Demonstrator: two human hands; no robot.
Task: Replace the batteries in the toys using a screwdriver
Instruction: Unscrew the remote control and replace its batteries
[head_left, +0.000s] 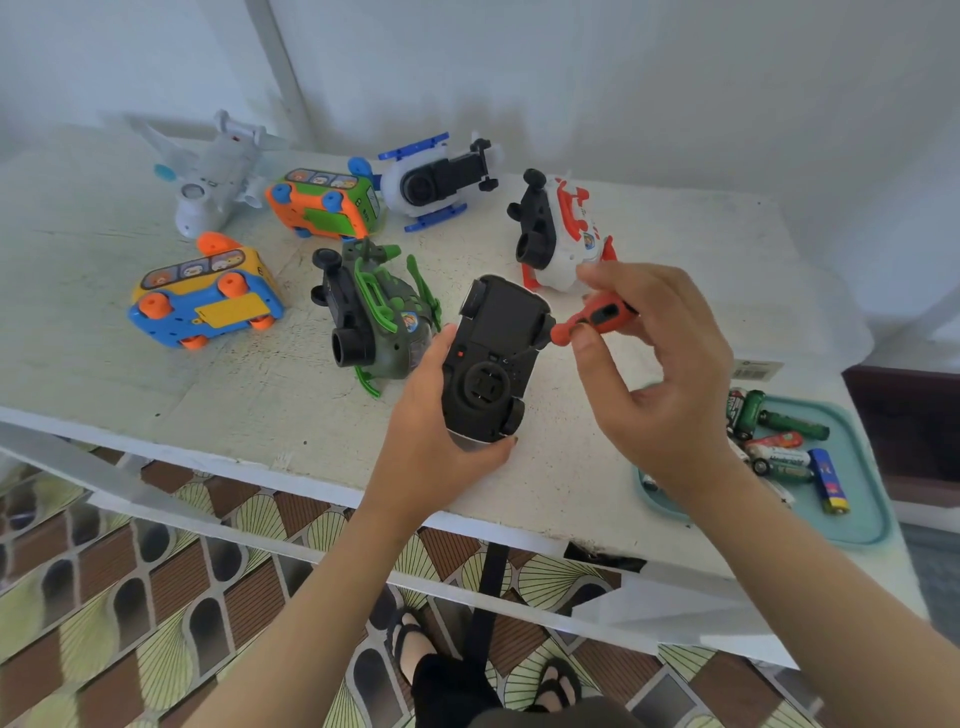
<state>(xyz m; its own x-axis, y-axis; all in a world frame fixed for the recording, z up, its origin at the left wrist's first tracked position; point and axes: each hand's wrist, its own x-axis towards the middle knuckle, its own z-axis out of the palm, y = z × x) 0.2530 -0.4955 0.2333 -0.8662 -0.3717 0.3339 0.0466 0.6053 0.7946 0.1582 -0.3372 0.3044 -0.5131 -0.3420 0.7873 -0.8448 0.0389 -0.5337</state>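
Currently my left hand (441, 431) cups the black plastic toy car (491, 364), underside up over the white table (156, 374), long axis running away from me. My right hand (654, 374) pinches the short red-handled screwdriver (592, 317), tip slanting left onto its middle.

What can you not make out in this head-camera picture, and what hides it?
Head view: the screwdriver tip on the black toy car is too small to show whether it sits in a screw.
Head view: the car's upper side faces down into the left hand.
Head view: the right hand and wrist cover part of the tray and some batteries.
Head view: battery labels are too blurred to read.
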